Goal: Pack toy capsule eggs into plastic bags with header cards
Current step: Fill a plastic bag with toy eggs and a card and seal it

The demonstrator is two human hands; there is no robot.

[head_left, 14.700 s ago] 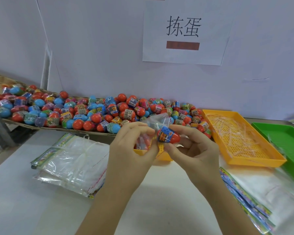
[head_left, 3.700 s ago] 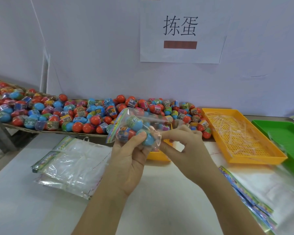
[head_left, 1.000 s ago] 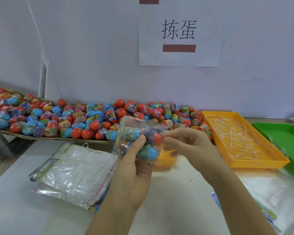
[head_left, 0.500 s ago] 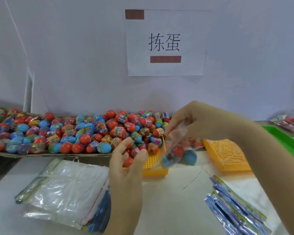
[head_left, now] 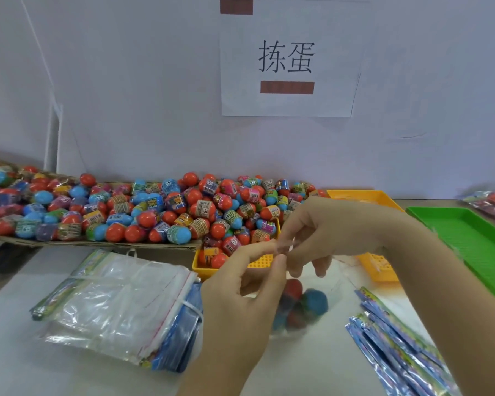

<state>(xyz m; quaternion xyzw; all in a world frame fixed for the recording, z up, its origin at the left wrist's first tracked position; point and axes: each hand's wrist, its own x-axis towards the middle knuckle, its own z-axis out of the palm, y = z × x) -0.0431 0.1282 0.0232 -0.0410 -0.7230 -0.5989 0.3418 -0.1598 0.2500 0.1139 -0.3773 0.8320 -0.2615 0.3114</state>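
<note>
Right at the bottom of the frame the white table (head_left: 312, 367) is carrying two stacks: at lower right a fan of shiny blue header cards (head_left: 395, 350) is lying on edge, and at lower left a banded bundle of empty clear bags (head_left: 117, 307) is sitting flat. Between them the left hand (head_left: 240, 298) and the right hand (head_left: 335, 235) are coming together in the middle of the frame, fingertips of both pinching the mouth of a clear plastic bag (head_left: 303, 318). That bag is hanging below the fingers, just above the table, and the capsule eggs (head_left: 315, 302) inside it are showing as red and blue blobs, too blurred for a count. Just behind the left hand a small yellow tray (head_left: 209, 271) is holding a handful of red eggs with printed bands. A larger yellow tray (head_left: 379, 270) is peeking out from behind the right wrist, its contents hidden. A green tray (head_left: 466, 241) is lying along the right edge. Further back, a cardboard sheet (head_left: 97, 243) is bearing a long heap of loose eggs (head_left: 183, 207), red and blue, most wrapped in labels. At far right a few filled bags (head_left: 490, 202) are resting by the pale wall (head_left: 126, 95), where a paper sign (head_left: 286, 58) is hanging.
</note>
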